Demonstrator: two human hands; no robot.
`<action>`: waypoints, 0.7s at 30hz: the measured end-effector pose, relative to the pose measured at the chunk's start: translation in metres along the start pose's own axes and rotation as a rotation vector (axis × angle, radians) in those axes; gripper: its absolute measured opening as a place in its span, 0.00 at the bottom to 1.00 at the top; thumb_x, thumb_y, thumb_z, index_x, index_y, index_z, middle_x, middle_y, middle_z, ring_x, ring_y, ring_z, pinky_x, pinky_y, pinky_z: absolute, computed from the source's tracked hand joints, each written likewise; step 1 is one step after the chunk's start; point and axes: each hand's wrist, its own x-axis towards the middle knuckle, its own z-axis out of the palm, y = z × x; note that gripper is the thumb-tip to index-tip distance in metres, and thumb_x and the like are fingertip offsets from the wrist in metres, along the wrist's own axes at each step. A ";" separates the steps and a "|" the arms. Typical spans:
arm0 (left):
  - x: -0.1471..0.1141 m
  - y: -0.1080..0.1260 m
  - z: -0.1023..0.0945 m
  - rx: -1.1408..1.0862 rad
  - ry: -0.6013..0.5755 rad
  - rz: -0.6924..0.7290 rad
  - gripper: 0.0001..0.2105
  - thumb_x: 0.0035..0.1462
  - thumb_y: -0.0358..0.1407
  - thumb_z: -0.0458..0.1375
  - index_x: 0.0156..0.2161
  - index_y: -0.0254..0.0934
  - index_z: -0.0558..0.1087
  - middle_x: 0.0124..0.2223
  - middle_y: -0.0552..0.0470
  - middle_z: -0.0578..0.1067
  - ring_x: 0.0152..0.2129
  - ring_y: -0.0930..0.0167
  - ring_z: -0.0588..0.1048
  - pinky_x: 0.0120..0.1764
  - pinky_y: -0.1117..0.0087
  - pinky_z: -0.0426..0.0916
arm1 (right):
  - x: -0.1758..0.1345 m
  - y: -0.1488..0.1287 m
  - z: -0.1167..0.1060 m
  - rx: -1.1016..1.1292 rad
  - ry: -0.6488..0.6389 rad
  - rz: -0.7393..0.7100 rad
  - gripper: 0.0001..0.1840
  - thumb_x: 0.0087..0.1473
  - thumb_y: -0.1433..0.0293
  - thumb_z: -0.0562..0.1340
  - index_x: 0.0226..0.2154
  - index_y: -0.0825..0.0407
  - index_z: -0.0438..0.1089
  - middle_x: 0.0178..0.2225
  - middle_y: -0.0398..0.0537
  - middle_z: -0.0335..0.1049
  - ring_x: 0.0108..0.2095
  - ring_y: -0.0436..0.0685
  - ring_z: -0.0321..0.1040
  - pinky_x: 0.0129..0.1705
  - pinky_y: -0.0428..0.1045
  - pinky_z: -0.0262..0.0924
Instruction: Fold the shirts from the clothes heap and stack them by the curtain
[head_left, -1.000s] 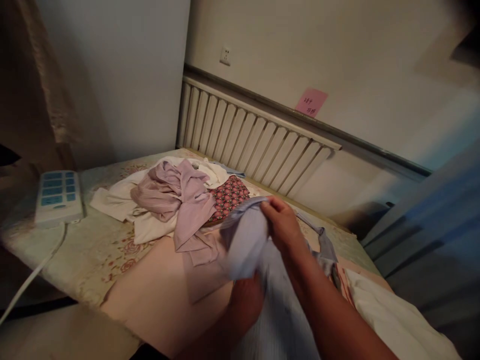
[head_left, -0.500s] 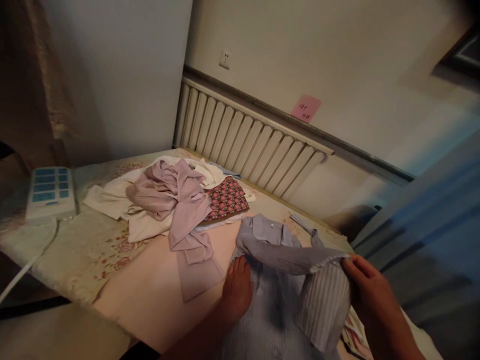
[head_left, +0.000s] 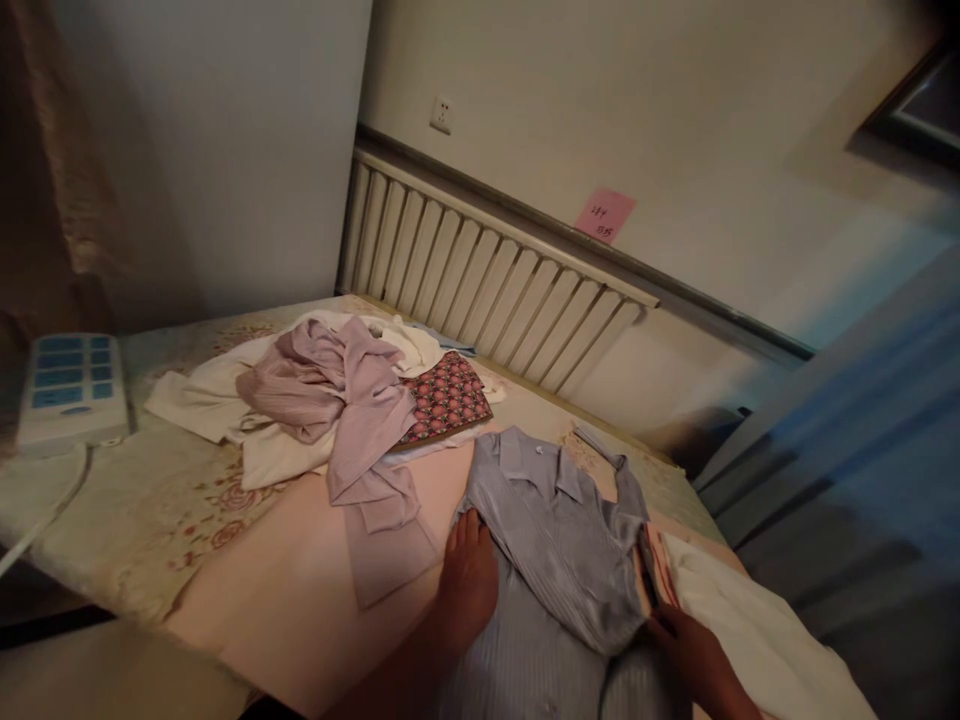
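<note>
A grey pleated shirt point(head_left: 551, 590) with a collar and buttons lies spread on the bed, front up. One sleeve point(head_left: 555, 570) is laid diagonally across its chest; the other sleeve stretches out at the far right. At the shirt's left edge, just below the shoulder, my left hand point(head_left: 471, 575) rests with fingers stretched out together on the fabric, thumb hidden. Low on the right, my right hand point(head_left: 686, 645) is closed at the end of the crossed sleeve, its fingertips partly in shadow.
Left of the shirt lies a heap of clothes: a mauve garment point(head_left: 360, 385), white ones, and a red patterned cloth point(head_left: 446, 398). A white folded cloth point(head_left: 750, 625) is at right. A power strip point(head_left: 73, 405) sits at far left. Behind are a radiator point(head_left: 480, 270) and blue curtain point(head_left: 847, 460).
My right hand has lowered the lifted sleeve onto the shirt's front, uncovering the collar and the white cloth at right. My left hand has stayed at the shirt's left edge.
</note>
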 end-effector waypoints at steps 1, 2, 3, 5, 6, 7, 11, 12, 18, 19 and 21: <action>0.000 0.000 0.000 0.000 0.000 0.001 0.21 0.55 0.27 0.45 0.54 0.32 0.67 0.63 0.41 0.60 0.62 0.63 0.56 0.63 0.59 0.46 | 0.007 -0.002 0.004 -0.057 -0.031 -0.015 0.12 0.49 0.61 0.55 0.22 0.48 0.68 0.28 0.47 0.75 0.33 0.59 0.72 0.34 0.47 0.57; 0.000 0.000 0.000 -0.005 -0.002 0.003 0.21 0.55 0.27 0.45 0.54 0.32 0.67 0.63 0.41 0.60 0.62 0.62 0.56 0.63 0.59 0.46 | 0.014 -0.007 0.006 -0.100 -0.052 -0.038 0.11 0.49 0.63 0.55 0.23 0.48 0.68 0.29 0.47 0.75 0.33 0.59 0.72 0.33 0.47 0.56; 0.000 0.000 -0.001 -0.012 -0.011 0.004 0.21 0.54 0.27 0.46 0.53 0.32 0.68 0.63 0.41 0.60 0.61 0.63 0.56 0.63 0.60 0.46 | 0.023 -0.015 0.007 -0.127 -0.058 -0.068 0.10 0.50 0.64 0.55 0.23 0.49 0.68 0.29 0.48 0.75 0.34 0.58 0.72 0.33 0.47 0.55; 0.001 0.001 -0.002 -0.023 -0.038 -0.002 0.21 0.54 0.26 0.46 0.52 0.33 0.69 0.63 0.42 0.61 0.61 0.63 0.57 0.63 0.60 0.46 | 0.044 -0.042 0.004 -0.127 -0.037 -0.150 0.09 0.51 0.67 0.55 0.26 0.50 0.70 0.30 0.48 0.75 0.34 0.57 0.71 0.34 0.46 0.55; 0.001 0.001 -0.003 -0.026 -0.055 -0.015 0.21 0.53 0.26 0.46 0.52 0.33 0.69 0.63 0.42 0.61 0.61 0.62 0.57 0.63 0.60 0.46 | 0.056 -0.060 0.003 -0.099 -0.017 -0.194 0.09 0.51 0.67 0.55 0.28 0.50 0.70 0.30 0.48 0.75 0.34 0.56 0.71 0.35 0.46 0.54; 0.001 0.001 -0.004 -0.030 -0.067 -0.023 0.21 0.54 0.27 0.46 0.52 0.32 0.69 0.63 0.42 0.60 0.61 0.62 0.56 0.63 0.60 0.46 | 0.069 -0.080 0.003 -0.065 -0.009 -0.225 0.09 0.51 0.67 0.56 0.28 0.51 0.71 0.30 0.48 0.75 0.34 0.56 0.71 0.35 0.46 0.54; 0.001 0.002 -0.008 -0.047 -0.076 -0.049 0.22 0.55 0.28 0.46 0.55 0.32 0.67 0.65 0.41 0.58 0.62 0.61 0.55 0.63 0.59 0.45 | 0.126 -0.161 0.021 0.129 -0.077 -0.266 0.10 0.49 0.71 0.55 0.26 0.53 0.71 0.27 0.46 0.74 0.31 0.53 0.69 0.33 0.44 0.55; 0.001 0.003 -0.008 -0.050 -0.081 -0.051 0.22 0.56 0.28 0.45 0.55 0.32 0.67 0.65 0.41 0.58 0.63 0.61 0.54 0.64 0.58 0.45 | 0.140 -0.178 0.029 0.137 -0.075 -0.266 0.10 0.50 0.71 0.55 0.27 0.54 0.72 0.27 0.46 0.74 0.31 0.52 0.69 0.33 0.43 0.55; 0.003 0.003 -0.005 -0.057 -0.139 -0.076 0.22 0.56 0.28 0.45 0.56 0.33 0.67 0.65 0.42 0.57 0.63 0.60 0.53 0.64 0.55 0.47 | 0.190 -0.238 0.082 0.140 0.001 -0.255 0.11 0.51 0.70 0.57 0.32 0.54 0.74 0.33 0.50 0.75 0.35 0.54 0.69 0.36 0.44 0.54; 0.004 0.003 -0.004 -0.053 -0.143 -0.083 0.23 0.56 0.28 0.46 0.56 0.33 0.67 0.65 0.42 0.57 0.63 0.60 0.53 0.63 0.55 0.48 | 0.193 -0.242 0.088 0.143 0.010 -0.258 0.11 0.51 0.69 0.57 0.33 0.54 0.74 0.34 0.51 0.75 0.36 0.54 0.69 0.37 0.45 0.54; 0.005 0.002 -0.002 -0.047 -0.149 -0.090 0.23 0.55 0.28 0.46 0.56 0.34 0.67 0.65 0.43 0.58 0.63 0.59 0.53 0.63 0.54 0.49 | 0.197 -0.250 0.096 0.153 0.016 -0.264 0.10 0.51 0.69 0.58 0.33 0.54 0.74 0.34 0.51 0.75 0.36 0.54 0.68 0.36 0.44 0.54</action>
